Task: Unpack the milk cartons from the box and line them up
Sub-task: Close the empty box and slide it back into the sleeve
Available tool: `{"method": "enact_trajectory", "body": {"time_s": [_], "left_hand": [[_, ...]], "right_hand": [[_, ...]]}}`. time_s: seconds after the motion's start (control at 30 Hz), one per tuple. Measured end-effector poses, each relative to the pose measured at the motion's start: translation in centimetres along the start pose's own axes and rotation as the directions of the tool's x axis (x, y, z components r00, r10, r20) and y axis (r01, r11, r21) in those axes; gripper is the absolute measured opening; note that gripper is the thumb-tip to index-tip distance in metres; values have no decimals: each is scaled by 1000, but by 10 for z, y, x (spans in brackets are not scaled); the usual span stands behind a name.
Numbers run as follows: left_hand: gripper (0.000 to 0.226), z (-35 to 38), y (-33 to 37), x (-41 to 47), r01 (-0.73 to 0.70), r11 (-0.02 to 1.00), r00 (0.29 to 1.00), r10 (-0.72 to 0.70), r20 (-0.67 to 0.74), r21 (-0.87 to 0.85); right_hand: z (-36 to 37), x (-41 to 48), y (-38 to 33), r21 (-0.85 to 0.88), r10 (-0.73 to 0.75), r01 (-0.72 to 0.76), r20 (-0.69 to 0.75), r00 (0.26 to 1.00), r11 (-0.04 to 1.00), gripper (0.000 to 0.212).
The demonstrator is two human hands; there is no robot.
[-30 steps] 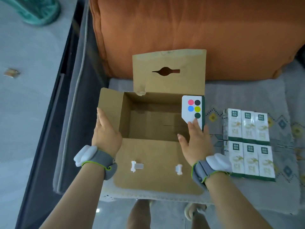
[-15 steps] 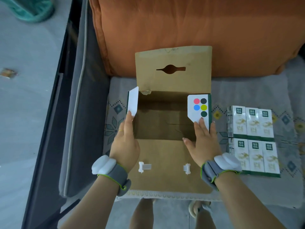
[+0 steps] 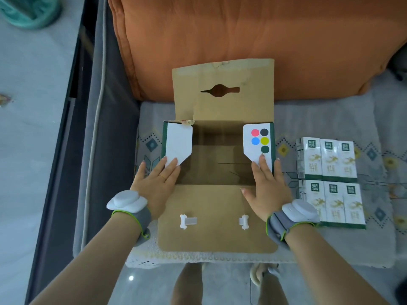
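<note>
Six milk cartons [image 3: 329,182] lie flat on the patterned mat [image 3: 330,245], in two rows of three, just to the right of the right hand [image 3: 267,188]. Cardboard box [image 3: 217,172] sits between the two hands, top flaps spread, interior bare as far as visible. Left hand [image 3: 155,183] rests flat, fingers [image 3: 170,167] extended and released, pressing the white left side flap [image 3: 178,145]. Right hand likewise flat, fingers [image 3: 263,165] extended on the right side flap [image 3: 258,144] bearing coloured dots. Neither hand grasps anything. Orange cushion [image 3: 242,40] stands beyond the fingertips, behind the box.
</note>
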State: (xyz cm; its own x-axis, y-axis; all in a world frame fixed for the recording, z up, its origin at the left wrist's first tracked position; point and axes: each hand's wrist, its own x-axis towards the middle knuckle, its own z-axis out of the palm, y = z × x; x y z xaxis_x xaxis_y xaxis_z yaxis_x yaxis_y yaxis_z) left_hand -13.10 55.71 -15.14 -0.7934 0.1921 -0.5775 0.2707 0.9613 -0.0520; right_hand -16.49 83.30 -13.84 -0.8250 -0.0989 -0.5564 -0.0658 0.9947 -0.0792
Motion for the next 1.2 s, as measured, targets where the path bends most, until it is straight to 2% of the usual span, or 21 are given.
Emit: {"method": "enact_trajectory", "body": {"time_s": [0.27, 0.4, 0.57, 0.67, 0.8, 0.93, 1.03, 1.1, 1.2], "left_hand": [[107, 13, -13, -15, -99, 993, 995, 98, 13, 64], [121, 13, -24, -16, -148, 989, 989, 148, 4, 25], [117, 13, -47, -21, -170, 981, 984, 173, 28, -91], [113, 10, -56, -26, -139, 964, 986, 156, 58, -228], [91, 2, -60, -26, -116, 929, 981, 161, 104, -351], [64, -5, -55, -25, -109, 887, 976, 182, 123, -448], [49, -10, -45, -25, -101, 821, 990, 137, 22, -562], [55, -15, -35, -23, -55, 742, 998, 32, -47, -668], [58, -17, -25, -16, 96, 688, 989, -147, -8, -719]], "right_hand": [[-6, 1, 6, -41, -34, 35, 10, 999, 999, 62], [-13, 2, 6, -13, -31, 31, 33, 999, 999, 59], [-26, 2, 8, 61, -36, 31, 84, 996, 998, 54], [-43, 0, 9, 153, -31, 13, 115, 993, 988, 51], [-74, -5, 9, 182, 37, -63, 145, 989, 981, 52], [-104, -15, 5, 260, 42, -46, 20, 999, 965, 50], [-116, -22, -1, 265, 32, -16, -57, 998, 964, 47], [-118, -27, -3, 291, 47, -11, -118, 992, 957, 45], [-116, -29, -7, 393, 99, 41, -328, 940, 919, 41]]}}
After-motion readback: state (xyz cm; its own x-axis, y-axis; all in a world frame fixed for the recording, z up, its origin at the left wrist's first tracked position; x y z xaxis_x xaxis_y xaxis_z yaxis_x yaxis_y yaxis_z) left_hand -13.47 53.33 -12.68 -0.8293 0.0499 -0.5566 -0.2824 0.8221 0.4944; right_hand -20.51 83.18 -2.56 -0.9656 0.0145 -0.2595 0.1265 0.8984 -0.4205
